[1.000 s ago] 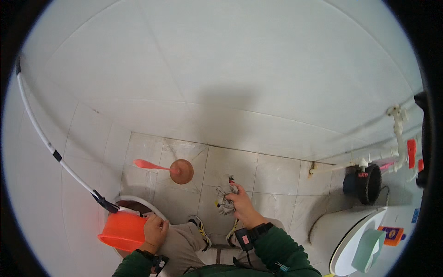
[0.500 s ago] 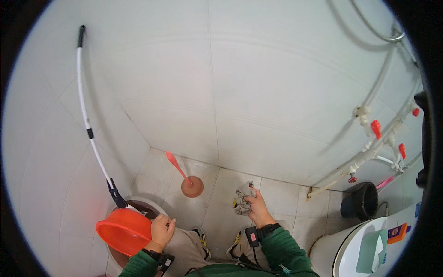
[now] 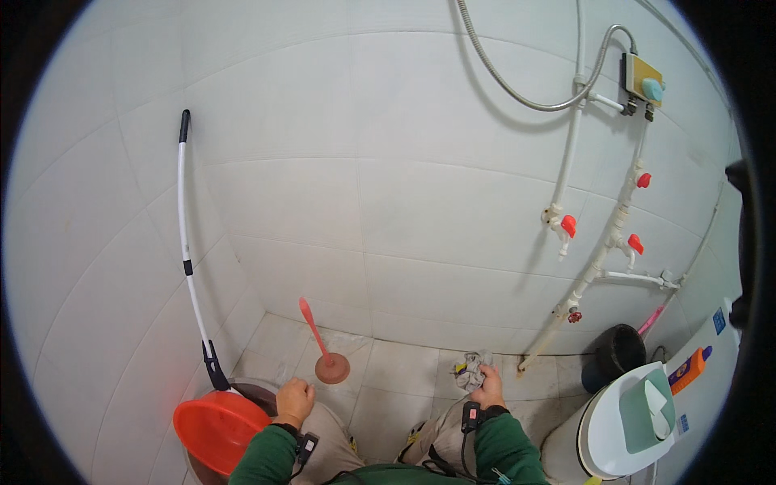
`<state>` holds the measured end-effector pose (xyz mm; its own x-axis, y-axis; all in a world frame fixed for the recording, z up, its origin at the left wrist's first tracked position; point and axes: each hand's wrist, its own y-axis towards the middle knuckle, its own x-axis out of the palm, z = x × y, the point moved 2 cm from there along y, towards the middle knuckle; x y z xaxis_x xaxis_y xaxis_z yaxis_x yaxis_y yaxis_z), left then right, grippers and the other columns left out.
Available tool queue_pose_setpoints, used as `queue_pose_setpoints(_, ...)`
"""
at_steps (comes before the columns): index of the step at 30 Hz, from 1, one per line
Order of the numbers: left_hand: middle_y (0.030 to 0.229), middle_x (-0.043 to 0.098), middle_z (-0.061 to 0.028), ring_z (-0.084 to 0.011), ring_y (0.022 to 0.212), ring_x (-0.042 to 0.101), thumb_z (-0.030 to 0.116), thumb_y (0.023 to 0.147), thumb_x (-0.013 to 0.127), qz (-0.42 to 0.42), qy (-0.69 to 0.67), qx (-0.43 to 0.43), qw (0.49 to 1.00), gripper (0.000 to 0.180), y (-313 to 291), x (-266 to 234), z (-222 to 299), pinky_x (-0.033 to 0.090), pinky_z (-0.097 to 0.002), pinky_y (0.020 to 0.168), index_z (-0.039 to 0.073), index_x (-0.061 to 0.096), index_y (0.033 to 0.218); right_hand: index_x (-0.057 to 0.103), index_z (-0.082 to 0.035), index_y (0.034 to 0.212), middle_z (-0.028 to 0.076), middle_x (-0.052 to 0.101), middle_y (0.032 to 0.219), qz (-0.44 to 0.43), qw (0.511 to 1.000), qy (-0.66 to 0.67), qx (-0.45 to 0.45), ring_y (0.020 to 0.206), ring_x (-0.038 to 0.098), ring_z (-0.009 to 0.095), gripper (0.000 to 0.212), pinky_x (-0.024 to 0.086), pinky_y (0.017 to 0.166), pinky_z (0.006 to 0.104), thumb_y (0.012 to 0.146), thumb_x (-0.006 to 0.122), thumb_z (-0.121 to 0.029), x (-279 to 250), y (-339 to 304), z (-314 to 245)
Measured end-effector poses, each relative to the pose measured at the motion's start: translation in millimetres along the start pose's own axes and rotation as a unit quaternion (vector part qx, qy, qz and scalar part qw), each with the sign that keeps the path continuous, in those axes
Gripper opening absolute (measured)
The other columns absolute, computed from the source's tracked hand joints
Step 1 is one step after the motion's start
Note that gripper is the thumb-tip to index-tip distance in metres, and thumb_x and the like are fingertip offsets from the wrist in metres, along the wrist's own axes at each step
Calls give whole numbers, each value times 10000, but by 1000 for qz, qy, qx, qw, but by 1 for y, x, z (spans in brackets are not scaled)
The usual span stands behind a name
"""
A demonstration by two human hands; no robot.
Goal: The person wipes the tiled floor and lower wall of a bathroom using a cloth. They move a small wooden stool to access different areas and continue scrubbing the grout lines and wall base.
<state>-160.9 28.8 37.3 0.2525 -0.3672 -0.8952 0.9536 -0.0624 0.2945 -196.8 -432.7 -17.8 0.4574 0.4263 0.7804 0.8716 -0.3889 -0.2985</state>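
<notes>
My right hand (image 3: 488,391) is closed on a crumpled grey cloth (image 3: 471,373) with a small yellow patch, held out in front of my right knee. My left hand (image 3: 295,401) is curled into a loose fist above my left knee, with nothing seen in it. Beside that hand, a red plastic basin (image 3: 212,432) rests tilted on a large grey bucket (image 3: 257,385). The fist is close to the basin's right rim. Between the bucket and the cloth, a plunger (image 3: 331,368) with a red handle stands on the tiled floor.
A long white-handled pole (image 3: 183,210) leans on the left wall. White pipes with red taps (image 3: 569,226) and a shower hose (image 3: 525,100) run along the right wall. Below them are a dark bucket (image 3: 614,360) and a white lidded appliance (image 3: 602,440) bearing a green box (image 3: 644,416).
My view has tilted up and turned right, bringing the shower control into sight. The right hand still holds the cloth, carried somewhat rightward. My left hand stays curled near the basin.
</notes>
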Motion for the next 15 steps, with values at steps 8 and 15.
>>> queue_pose_setpoints(8, 795, 601, -144, -359, 769, 601, 244, 807, 599, 11, 26, -11, 1000, 212, -2, 1, -7, 477, -479, 668, 49, 624, 726, 464, -102, 1194, 115, 607, 1047, -13, 999, -50, -8, 914, 622, 328, 406, 542, 733, 509, 810, 540, 6, -11, -12, -12)
queue_pose_setpoints(15, 763, 588, -142, -354, 743, 598, 240, 800, 607, 36, 51, 4, 998, 222, -5, -1, -14, 473, -478, 655, 48, 605, 690, 459, -109, 1226, 120, 598, 1089, -71, 997, -37, 5, 960, 610, 328, 457, 532, 784, 506, 796, 541, 23, -15, -2, -7)
